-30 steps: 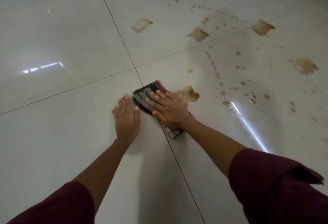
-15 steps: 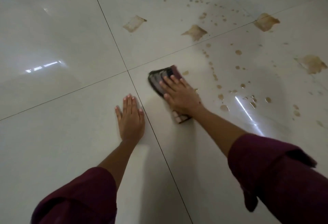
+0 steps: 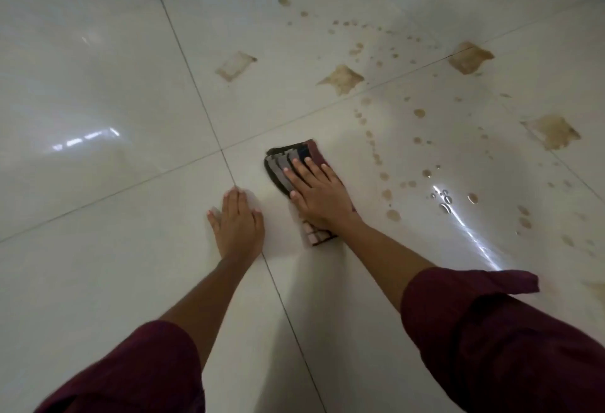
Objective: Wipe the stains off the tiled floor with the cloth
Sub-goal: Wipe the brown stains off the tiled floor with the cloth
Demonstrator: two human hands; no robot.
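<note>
Right hand (image 3: 322, 196) flat on the folded checked cloth (image 3: 288, 163), fingers (image 3: 309, 168) spread and extended, palm pressing it onto the tiled floor (image 3: 98, 85); not clenched, no wrap-around grip. Cloth dark plaid with maroon edge, pokes out past the fingertips and shows a pale checked corner under the wrist. It lies just right of the crossing of the grout lines (image 3: 226, 163).

Left hand (image 3: 237, 222) flat on bare tile just left of the cloth, fingers together and straight, holding nothing, fingertips near the grout crossing. The two hands are near each other, not touching.

Brown stains (image 3: 342, 78) well beyond and to the right of the right fingers: several squarish patches, plus a curved trail of small drops (image 3: 384, 176) running close to the right of the cloth. A few clear water beads (image 3: 445, 199) sit in a bright light streak farther right. Maroon sleeves (image 3: 491, 330) rolled up on both arms.
</note>
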